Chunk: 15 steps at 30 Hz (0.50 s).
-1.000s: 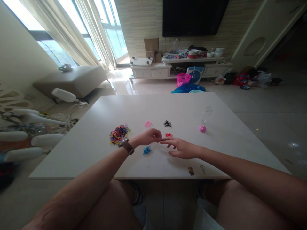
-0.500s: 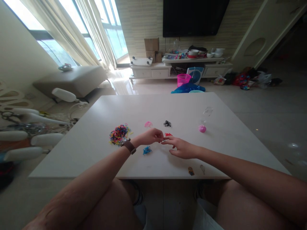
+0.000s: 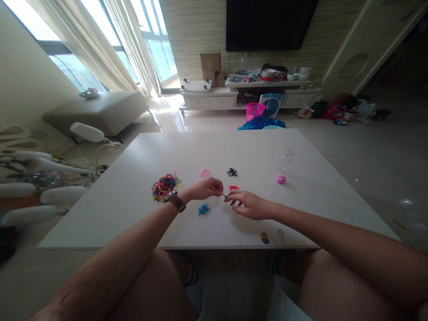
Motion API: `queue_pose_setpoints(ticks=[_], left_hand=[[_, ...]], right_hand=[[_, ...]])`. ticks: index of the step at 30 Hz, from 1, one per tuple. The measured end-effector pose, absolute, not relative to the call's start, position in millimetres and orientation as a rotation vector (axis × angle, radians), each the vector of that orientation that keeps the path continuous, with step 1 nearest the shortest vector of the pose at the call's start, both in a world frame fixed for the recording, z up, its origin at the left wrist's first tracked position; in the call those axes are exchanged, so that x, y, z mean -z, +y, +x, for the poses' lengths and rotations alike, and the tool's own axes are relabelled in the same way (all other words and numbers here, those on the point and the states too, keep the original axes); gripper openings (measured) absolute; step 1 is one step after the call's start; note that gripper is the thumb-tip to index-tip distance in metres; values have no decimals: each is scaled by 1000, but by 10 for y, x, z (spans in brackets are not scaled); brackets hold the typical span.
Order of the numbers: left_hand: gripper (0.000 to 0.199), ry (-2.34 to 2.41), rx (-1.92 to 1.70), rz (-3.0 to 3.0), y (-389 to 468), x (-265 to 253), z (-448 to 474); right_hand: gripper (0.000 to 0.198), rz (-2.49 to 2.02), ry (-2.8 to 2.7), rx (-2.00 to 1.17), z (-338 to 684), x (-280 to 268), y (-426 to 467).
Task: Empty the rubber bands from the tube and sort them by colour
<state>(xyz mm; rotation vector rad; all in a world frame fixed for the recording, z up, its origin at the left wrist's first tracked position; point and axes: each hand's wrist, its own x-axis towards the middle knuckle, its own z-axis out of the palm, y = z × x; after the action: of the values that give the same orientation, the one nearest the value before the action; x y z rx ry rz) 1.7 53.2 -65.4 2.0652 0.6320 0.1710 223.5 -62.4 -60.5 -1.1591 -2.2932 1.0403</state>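
Over the middle of the white table (image 3: 187,147), my left hand (image 3: 210,188) pinches one end of a small black rubber band (image 3: 224,195). My right hand (image 3: 249,205) has its fingertips at the band's other end, so it spans the short gap between the hands. Around them lie small heaps of rubber bands: blue ones (image 3: 203,209) nearer me, pink ones (image 3: 206,173) and black ones (image 3: 232,172) farther off. Red ones (image 3: 233,187) sit just behind my right fingers, partly hidden. A large mixed-colour pile (image 3: 165,186) lies beside my left wrist.
At the right stand a pink round thing (image 3: 281,179) and a clear plastic container (image 3: 287,158). Near the front edge lie a yellow-and-blue cartoon figure (image 3: 265,237) and a small pale item (image 3: 281,235). Beyond the table are a pink basket (image 3: 254,111) and a TV cabinet (image 3: 200,101).
My hands have drawn slightly apart, and the black band now shows stretched between them. My left hand shifted a little left; the heaps on the table stay put.
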Motion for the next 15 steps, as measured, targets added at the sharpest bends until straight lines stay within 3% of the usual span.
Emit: queue_pose_setpoints(ticks=[15], left_hand=[[15, 682, -203, 2076, 749, 733, -160]], right_hand=[[39, -1193, -2346, -958, 2228, 530, -631]])
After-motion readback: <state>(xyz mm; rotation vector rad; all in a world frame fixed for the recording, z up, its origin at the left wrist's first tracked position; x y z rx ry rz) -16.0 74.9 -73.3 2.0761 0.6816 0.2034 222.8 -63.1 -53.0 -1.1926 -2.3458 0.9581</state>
